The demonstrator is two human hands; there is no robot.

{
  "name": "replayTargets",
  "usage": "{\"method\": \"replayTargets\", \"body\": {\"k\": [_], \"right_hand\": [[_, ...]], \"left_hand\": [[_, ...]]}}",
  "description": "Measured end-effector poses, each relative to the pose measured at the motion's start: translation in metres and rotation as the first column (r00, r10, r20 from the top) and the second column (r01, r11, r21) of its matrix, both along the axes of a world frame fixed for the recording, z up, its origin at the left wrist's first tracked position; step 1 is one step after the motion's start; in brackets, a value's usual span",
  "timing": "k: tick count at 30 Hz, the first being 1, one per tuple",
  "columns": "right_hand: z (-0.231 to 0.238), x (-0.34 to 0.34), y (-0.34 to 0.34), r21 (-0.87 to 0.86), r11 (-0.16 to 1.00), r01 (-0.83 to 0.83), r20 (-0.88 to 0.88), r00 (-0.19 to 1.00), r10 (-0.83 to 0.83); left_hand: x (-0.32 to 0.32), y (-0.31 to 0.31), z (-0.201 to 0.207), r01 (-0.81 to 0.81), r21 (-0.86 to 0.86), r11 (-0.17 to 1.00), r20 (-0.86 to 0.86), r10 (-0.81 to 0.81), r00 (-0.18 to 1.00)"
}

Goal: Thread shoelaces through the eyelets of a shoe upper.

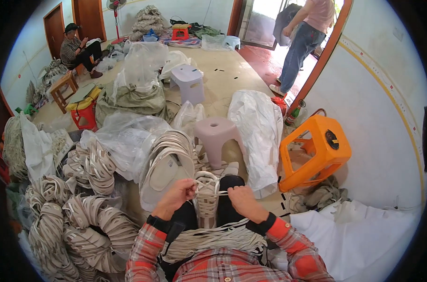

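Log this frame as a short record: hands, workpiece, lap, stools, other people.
Left hand: closed on pale lace
Right hand: closed on pale lace; same strand or not is unclear
Workpiece: laced shoe upper between the legs
Lap: bundle of laces
Stools: mauve stool upright ahead; orange stool tipped, right
Others: seated person, far left; standing person, doorway

A pink stool (215, 129) stands in front of a lilac stool (189, 87), with a long white sack (256, 136) to the right. Beyond the sack is an orange stool (342, 152) with a round black object (332, 139) on its seat; a green bottle (293, 114) stands near the door frame (322, 58). A person in jeans (307, 37) is at the doorway. Far left, a capped person (72, 49) sits near a wooden stool (63, 84); a red fan (116, 21) stands by the back wall (194, 11).
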State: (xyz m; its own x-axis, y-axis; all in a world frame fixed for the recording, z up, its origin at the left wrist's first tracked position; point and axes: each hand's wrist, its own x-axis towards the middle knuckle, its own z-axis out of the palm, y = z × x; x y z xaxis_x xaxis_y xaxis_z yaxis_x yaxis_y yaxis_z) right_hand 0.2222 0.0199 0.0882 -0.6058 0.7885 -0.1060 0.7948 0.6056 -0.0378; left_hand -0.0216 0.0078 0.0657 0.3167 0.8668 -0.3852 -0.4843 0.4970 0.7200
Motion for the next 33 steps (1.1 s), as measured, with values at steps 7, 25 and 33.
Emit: {"method": "replayTargets", "body": {"k": [7, 25, 33], "right_hand": [[0.02, 0.009, -0.006, -0.161, 0.885, -0.437, -0.646, 0.724, 0.24], [0.006, 0.002, 0.003, -0.48, 0.867, -0.135, -0.618, 0.753, -0.224], [-0.045, 0.02, -0.01, -0.036, 0.976, -0.215, -0.653, 0.745, 0.14]], "left_hand": [[-0.043, -0.026, 0.055, -0.3, 0.134, 0.945, 0.155, 0.279, 0.948], [0.011, -0.06, 0.125, 0.171, 0.137, 0.976, -0.419, -0.099, 0.902], [0.058, 0.06, 0.011, 0.662, 0.221, 0.716, -0.974, 0.126, 0.188]]}}
